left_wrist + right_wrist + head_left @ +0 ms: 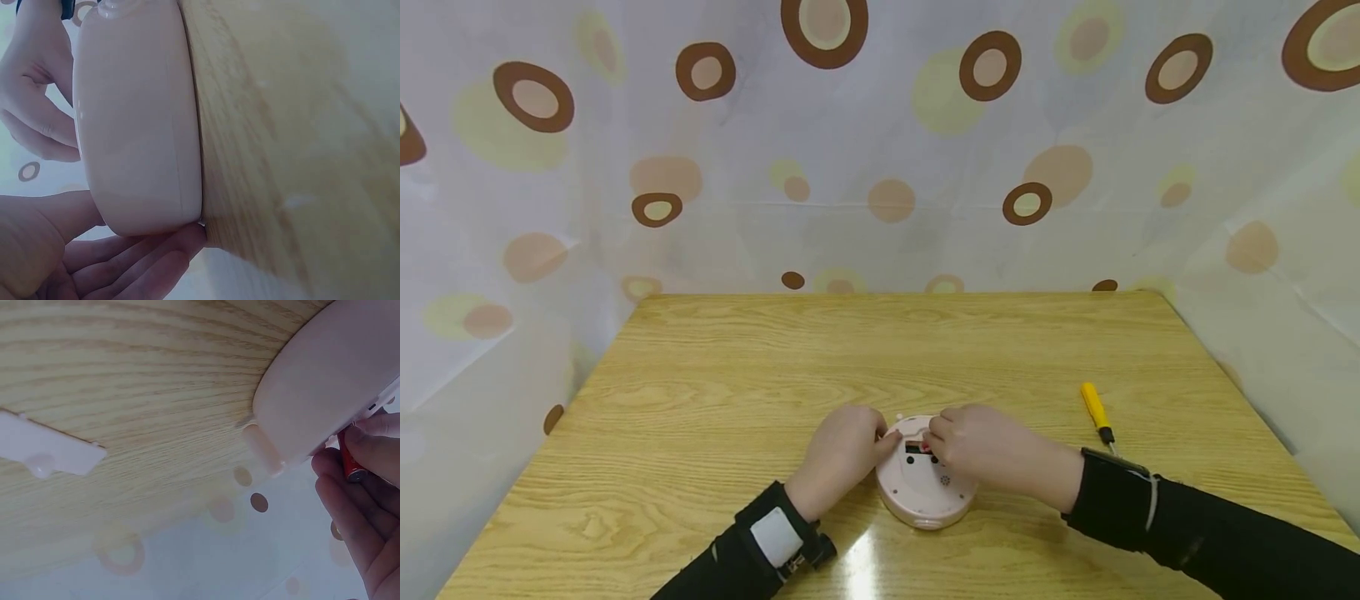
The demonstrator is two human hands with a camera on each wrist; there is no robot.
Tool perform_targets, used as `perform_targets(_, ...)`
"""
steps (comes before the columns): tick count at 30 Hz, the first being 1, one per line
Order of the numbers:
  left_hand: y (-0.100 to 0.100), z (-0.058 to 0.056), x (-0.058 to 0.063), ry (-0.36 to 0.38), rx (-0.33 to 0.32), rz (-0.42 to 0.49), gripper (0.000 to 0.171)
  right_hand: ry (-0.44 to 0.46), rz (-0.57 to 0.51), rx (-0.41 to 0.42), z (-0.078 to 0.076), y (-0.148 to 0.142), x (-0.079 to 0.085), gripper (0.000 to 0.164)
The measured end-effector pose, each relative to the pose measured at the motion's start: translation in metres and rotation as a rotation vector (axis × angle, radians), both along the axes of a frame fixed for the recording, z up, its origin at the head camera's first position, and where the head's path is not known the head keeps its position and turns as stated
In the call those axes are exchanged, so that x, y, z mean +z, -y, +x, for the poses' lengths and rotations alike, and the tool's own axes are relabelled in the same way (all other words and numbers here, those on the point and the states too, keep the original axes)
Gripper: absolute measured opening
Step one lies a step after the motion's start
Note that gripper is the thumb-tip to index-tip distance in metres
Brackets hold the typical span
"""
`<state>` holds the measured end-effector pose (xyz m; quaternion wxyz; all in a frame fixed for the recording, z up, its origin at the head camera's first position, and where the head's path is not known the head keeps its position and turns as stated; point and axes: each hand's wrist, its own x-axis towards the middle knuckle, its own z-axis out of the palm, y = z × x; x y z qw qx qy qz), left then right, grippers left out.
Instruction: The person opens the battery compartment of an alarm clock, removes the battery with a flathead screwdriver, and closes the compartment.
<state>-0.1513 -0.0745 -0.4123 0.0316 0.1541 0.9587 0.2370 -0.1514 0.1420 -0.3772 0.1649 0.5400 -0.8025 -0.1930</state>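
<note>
A round, pale pink plastic device point(917, 500) lies on the table with its screw holes and speaker holes facing up. My left hand point(846, 442) grips its left edge, thumb on the top face; in the left wrist view the fingers lie against the side wall. Near the far edge is an open battery compartment point(915, 448), partly covered by my right hand point(988, 442). Between thumb and fingers that hand pinches a small red battery point(351, 459), held at the compartment with one end toward the device.
A screwdriver point(1095, 406) with a yellow handle lies to the right, its shaft partly behind the right wrist strap. On the wooden table point(700, 375), a small pale pink cover point(47, 445) shows in the right wrist view. A patterned curtain point(850, 125) surrounds the table's back and sides.
</note>
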Motion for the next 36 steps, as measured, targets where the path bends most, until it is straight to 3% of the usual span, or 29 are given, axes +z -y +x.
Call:
perform_targets(14,0.000,-0.001,0.003,0.019,-0.005,0.015,0.034,0.094,-0.101,-0.110,0.008,-0.025,-0.001,0.031)
perform_targets(30,0.001,0.000,0.001,0.020,0.000,0.015,0.036,0.062,-0.160,-0.124,0.012,-0.042,-0.001,0.027)
perform_targets(36,0.001,0.000,0.001,0.026,0.005,0.018,0.035,0.078,-0.183,-0.173,0.013,-0.050,-0.002,0.022)
